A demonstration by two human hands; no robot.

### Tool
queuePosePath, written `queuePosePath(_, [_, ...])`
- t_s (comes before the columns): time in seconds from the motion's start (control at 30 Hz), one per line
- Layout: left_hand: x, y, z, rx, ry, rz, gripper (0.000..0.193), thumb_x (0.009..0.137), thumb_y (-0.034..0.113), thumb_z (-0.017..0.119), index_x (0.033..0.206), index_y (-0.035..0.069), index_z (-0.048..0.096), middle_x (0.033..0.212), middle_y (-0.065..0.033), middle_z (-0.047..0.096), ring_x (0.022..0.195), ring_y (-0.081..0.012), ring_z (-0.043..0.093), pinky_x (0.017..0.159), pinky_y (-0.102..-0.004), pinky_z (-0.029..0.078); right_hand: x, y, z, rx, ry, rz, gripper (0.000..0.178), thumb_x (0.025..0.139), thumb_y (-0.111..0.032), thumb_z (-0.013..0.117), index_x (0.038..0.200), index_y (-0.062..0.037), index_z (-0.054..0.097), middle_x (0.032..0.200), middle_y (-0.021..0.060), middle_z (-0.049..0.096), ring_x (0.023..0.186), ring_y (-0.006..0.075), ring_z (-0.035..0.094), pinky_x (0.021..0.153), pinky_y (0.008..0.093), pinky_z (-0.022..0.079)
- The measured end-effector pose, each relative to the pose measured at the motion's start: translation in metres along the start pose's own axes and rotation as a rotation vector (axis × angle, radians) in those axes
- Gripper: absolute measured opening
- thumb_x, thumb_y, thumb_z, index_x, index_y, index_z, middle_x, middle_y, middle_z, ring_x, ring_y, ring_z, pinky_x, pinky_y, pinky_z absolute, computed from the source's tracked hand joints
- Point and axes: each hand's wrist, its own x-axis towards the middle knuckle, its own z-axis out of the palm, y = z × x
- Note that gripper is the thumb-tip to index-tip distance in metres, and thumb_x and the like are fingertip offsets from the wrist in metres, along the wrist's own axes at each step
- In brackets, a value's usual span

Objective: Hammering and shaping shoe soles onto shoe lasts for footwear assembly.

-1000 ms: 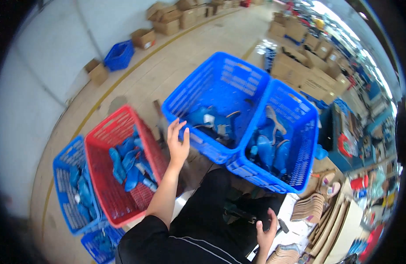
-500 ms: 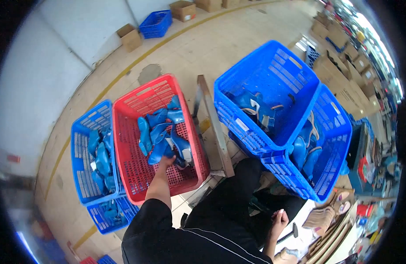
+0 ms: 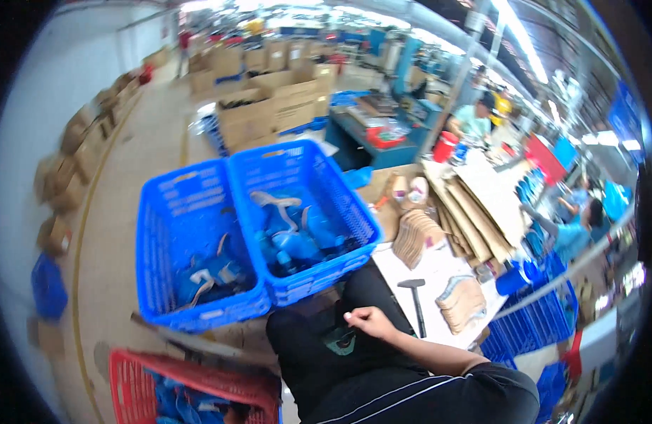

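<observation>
My right hand [image 3: 372, 323] is above my lap, its fingers curled together with a pale spot at the fingertips. What it holds, if anything, is too small to make out. Beneath it a dark green item [image 3: 340, 341] rests on my black trousers. My left hand does not show clearly. At the lower left stands a red crate [image 3: 192, 365] with blue shoe lasts [image 3: 178, 399] inside. Ahead of me are two blue crates, one on the left [image 3: 156, 247] and one on the right [image 3: 347, 201], with blue lasts and shoe parts in them.
On the white table at my right lie a hammer [image 3: 418, 304], stacked tan insoles [image 3: 416, 237], another tan stack [image 3: 461, 304] and cardboard strips [image 3: 474, 212]. Cardboard boxes [image 3: 269, 113] stand beyond the crates. Two people [image 3: 474, 116] are farther off at the right.
My view has swung right, bringing the table into sight. The red crate now sits at the lower left; my left hand, earlier on a blue last there, is no longer clearly visible.
</observation>
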Motion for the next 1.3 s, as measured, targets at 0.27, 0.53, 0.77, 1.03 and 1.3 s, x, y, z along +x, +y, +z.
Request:
queuePosePath(0.27, [0.121, -0.007, 0.061, 0.033, -0.13, -0.091, 0.06, 0.099, 0.042, 0.071, 0.141, 0.0, 0.062, 0.128, -0.0192, 0.07, 0.123, -0.0358, 0.068, 0.104, -0.0489, 0.053, 0.0, -0.008, -0.016, -0.086, -0.119, 0.028, 0.047, 0.108, -0.043, 0.066, 0.084, -0.004, 0.076, 0.074, 0.0034, 0.069, 0.074, 0.009, 0.061, 0.075, 0.0293, 0.05])
queuePosePath(0.53, [0.18, 0.093, 0.185, 0.199, -0.008, -0.193, 0.056, 0.1, 0.031, 0.071, 0.146, 0.002, 0.057, 0.141, -0.0201, 0.062, 0.13, -0.0353, 0.062, 0.114, -0.0493, 0.047, -0.005, 0.009, -0.025, 0.004, -0.225, 0.048, 0.053, 0.11, -0.048, 0.06, 0.09, -0.0015, 0.077, 0.09, 0.0025, 0.074, 0.081, 0.0111, 0.063, 0.078, 0.0316, 0.051])
queuePosePath(0.77, [0.197, 0.107, 0.31, -0.118, 0.147, -0.359, 0.065, 0.089, 0.01, 0.079, 0.148, 0.001, 0.053, 0.147, -0.0231, 0.059, 0.133, -0.0376, 0.061, 0.12, -0.0517, 0.045, 0.003, 0.014, -0.044, 0.598, -0.399, -0.11, 0.107, 0.099, -0.087, 0.008, 0.162, -0.0058, 0.038, 0.134, 0.0128, 0.071, 0.106, 0.0162, 0.062, 0.101, 0.0322, 0.042])
queuePosePath(1.03, [0.244, 0.017, 0.435, 0.017, -0.083, -0.66, 0.057, 0.085, 0.011, 0.092, 0.137, 0.006, 0.068, 0.13, -0.0105, 0.073, 0.122, -0.026, 0.069, 0.109, -0.0424, 0.053, -0.016, 0.037, -0.079, 0.962, -0.139, -0.06, 0.115, 0.09, -0.094, 0.015, 0.17, -0.0115, 0.021, 0.153, 0.0248, 0.056, 0.14, 0.0378, 0.058, 0.122, 0.0504, 0.038])
queuePosePath(1.3, [0.253, -0.006, 0.453, 0.289, -0.306, -0.496, 0.06, 0.081, 0.014, 0.092, 0.131, 0.006, 0.06, 0.116, -0.0078, 0.067, 0.129, -0.0252, 0.061, 0.12, -0.0426, 0.042, -0.045, 0.089, -0.138, 0.823, 0.256, -0.087, 0.102, 0.098, -0.086, 0.016, 0.164, -0.0094, 0.035, 0.144, 0.0218, 0.063, 0.126, 0.031, 0.066, 0.109, 0.0417, 0.049])
